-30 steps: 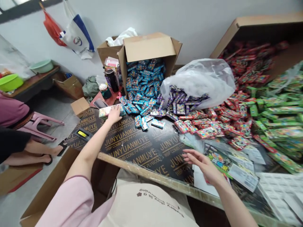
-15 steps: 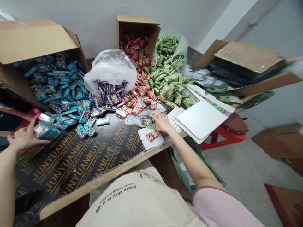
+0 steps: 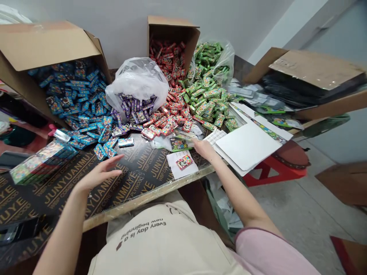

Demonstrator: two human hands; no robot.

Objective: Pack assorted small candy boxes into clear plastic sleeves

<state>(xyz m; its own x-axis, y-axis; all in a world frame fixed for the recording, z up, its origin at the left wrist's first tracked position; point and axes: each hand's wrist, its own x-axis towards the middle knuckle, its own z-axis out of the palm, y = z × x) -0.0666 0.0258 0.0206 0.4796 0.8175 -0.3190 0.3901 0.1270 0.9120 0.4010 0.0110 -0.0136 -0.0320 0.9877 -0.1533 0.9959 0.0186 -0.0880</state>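
My left hand (image 3: pixel 99 173) hovers over the black plywood tabletop (image 3: pixel 114 191), its fingers apart and nothing in them. My right hand (image 3: pixel 203 149) has its fingers closed at the edge of a printed plastic bag (image 3: pixel 178 144) with a dark and green front; the fingertips are partly hidden. Just in front of the bag, a small red candy box (image 3: pixel 184 162) lies on a white card (image 3: pixel 175 171). Loose blue boxes (image 3: pixel 104 151) and a single blue box (image 3: pixel 126 142) are beyond my left hand. At the left stands a neat stack of small boxes (image 3: pixel 43 162).
Cartons hold blue boxes (image 3: pixel 71 89) and red boxes (image 3: pixel 169 57). Purple boxes (image 3: pixel 134 107) spill from a clear bag (image 3: pixel 140 76), with green boxes (image 3: pixel 210 95) alongside. White cards (image 3: pixel 249 143) overhang the right edge above a red stool (image 3: pixel 275 172). A phone (image 3: pixel 18 231) lies front left.
My left hand has left the stacked boxes at the far left and moved right, over the tabletop. My right hand stays by the printed bag, its fingers drawn closer to the bag's right edge.
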